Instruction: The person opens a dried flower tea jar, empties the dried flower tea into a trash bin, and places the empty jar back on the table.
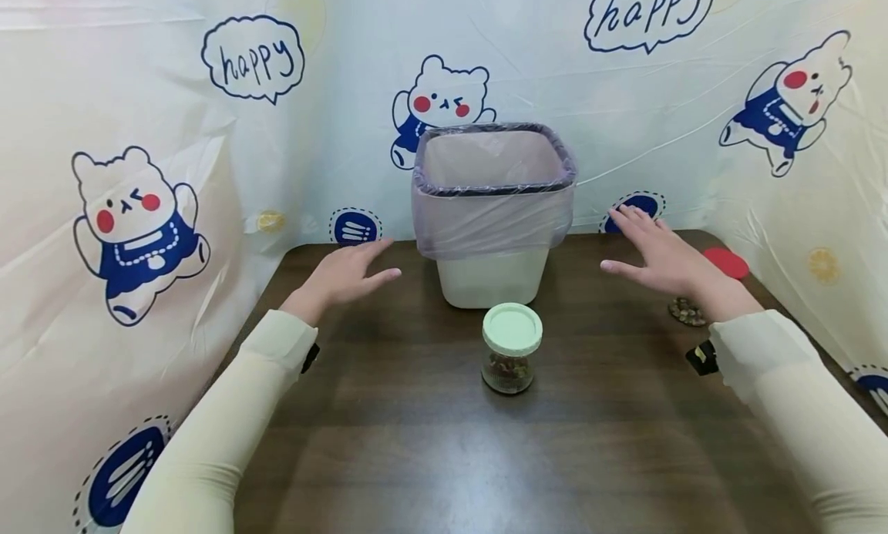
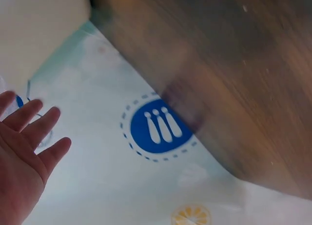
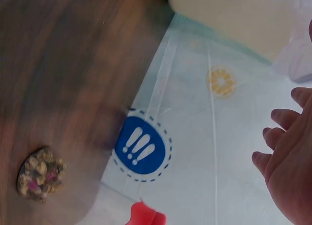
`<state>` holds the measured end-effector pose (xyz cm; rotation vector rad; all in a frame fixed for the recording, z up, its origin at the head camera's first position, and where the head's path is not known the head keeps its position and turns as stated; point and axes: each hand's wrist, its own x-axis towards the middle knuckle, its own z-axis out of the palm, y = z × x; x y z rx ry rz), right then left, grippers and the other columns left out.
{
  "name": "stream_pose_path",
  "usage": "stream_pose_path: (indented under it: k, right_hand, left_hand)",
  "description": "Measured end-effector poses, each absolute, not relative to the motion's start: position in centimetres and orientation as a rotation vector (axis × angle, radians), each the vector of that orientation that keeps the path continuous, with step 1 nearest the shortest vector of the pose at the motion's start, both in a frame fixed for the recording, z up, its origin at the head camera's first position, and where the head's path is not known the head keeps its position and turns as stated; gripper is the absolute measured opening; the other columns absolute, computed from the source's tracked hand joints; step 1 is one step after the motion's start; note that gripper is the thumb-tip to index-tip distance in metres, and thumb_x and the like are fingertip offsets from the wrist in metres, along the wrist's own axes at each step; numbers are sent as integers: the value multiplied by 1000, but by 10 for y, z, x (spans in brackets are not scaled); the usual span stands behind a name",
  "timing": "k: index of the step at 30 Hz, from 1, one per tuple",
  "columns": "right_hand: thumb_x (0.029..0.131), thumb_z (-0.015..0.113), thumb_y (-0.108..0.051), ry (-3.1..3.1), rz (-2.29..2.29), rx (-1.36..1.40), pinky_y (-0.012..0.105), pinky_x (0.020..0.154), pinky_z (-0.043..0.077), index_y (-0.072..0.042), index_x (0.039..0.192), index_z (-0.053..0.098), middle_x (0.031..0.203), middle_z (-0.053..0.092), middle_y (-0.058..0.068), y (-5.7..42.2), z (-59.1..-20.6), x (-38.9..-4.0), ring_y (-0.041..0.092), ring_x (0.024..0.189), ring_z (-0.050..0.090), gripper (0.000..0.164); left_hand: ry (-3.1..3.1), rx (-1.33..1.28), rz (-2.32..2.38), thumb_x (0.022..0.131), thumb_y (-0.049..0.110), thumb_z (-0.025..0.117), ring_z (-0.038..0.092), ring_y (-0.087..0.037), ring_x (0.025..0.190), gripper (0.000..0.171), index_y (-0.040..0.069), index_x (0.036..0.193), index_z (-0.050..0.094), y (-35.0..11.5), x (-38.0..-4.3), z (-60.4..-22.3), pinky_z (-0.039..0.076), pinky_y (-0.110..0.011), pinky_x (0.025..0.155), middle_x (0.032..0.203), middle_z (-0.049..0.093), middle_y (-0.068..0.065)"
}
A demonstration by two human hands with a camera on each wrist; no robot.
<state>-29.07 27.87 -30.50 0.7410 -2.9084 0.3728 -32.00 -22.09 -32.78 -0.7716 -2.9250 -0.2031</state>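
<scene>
A white trash bin (image 1: 494,280) stands at the back of the table, a thin translucent bag (image 1: 496,222) folded over its rim. In front of it is a ribbed glass jar (image 1: 508,372) with dark dried bits inside and a mint-green lid (image 1: 512,327) on top. My left hand (image 1: 344,276) hovers left of the bin, fingers extended, holding nothing. To the bin's right my right hand (image 1: 662,260) is also raised with fingers spread and nothing in it. Both hands are apart from bin and jar. The left wrist view shows the left hand (image 2: 22,156) bare; the right wrist view likewise shows the right hand (image 3: 292,161).
Below the right hand lies a round coaster-like piece (image 1: 685,312) covered in brownish lumps, pinkish bits showing among them (image 3: 41,173). A red object (image 1: 726,263) sits near the right table edge. Printed plastic sheeting (image 1: 333,133) surrounds the dark wooden table (image 1: 416,457).
</scene>
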Motion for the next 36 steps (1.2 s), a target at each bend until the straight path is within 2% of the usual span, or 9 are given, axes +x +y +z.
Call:
stream_pose_path:
  k: [5, 11, 16, 21, 26, 31, 36]
  right_hand:
    - [81, 52, -53, -2888, 409, 758, 48, 102, 2, -20, 142, 10, 145, 9, 12, 271, -308, -279, 25, 132, 0, 81]
    - [80, 53, -53, -2882, 465, 799, 50, 101, 12, -20, 141, 21, 144, 17, 11, 256, -314, -264, 30, 130, 12, 76]
    - [80, 54, -52, -2870, 536, 847, 48, 100, 17, -20, 139, 24, 143, 22, 6, 241, -319, -253, 27, 129, 19, 74]
    - [83, 54, -45, -2783, 638, 958, 43, 99, 23, -17, 139, 26, 140, 29, 2, 225, -327, -243, 22, 126, 26, 68]
    - [86, 51, -41, -2728, 752, 1027, 39, 99, 24, -14, 138, 27, 139, 30, 1, 208, -337, -234, 18, 126, 27, 63]
    - [88, 49, -39, -2711, 832, 1049, 40, 99, 24, -11, 138, 27, 139, 30, 3, 193, -346, -224, 18, 126, 27, 61]
    - [87, 51, -38, -2687, 892, 1024, 44, 98, 25, -7, 137, 27, 139, 30, 7, 179, -353, -215, 23, 125, 27, 63]
  left_hand:
    - [-2890, -802, -242, 79, 70, 30, 41, -21, 117, 73, 22, 134, 38, -206, -306, -331, 32, -41, 94, 130, 44, -3]
    - [-2856, -865, -312, 79, 69, 32, 42, -17, 116, 71, 22, 132, 40, -184, -288, -338, 34, -38, 94, 130, 44, 0]
    - [-2835, -967, -416, 79, 68, 35, 41, -15, 117, 71, 20, 132, 41, -162, -273, -343, 33, -36, 94, 130, 44, 0]
    - [-2835, -1006, -527, 76, 69, 39, 39, -13, 118, 76, 19, 132, 40, -144, -259, -349, 33, -35, 94, 131, 43, 2]
    - [-2872, -972, -628, 71, 72, 43, 36, -10, 119, 83, 19, 135, 36, -129, -248, -359, 32, -33, 95, 134, 38, 5]
    - [-2890, -940, -686, 63, 76, 47, 41, -9, 115, 94, 19, 137, 32, -114, -236, -368, 35, -33, 92, 134, 38, 6]
    - [-2875, -925, -841, 59, 75, 54, 45, -16, 112, 102, 14, 137, 29, -96, -226, -374, 38, -35, 89, 133, 38, 1]
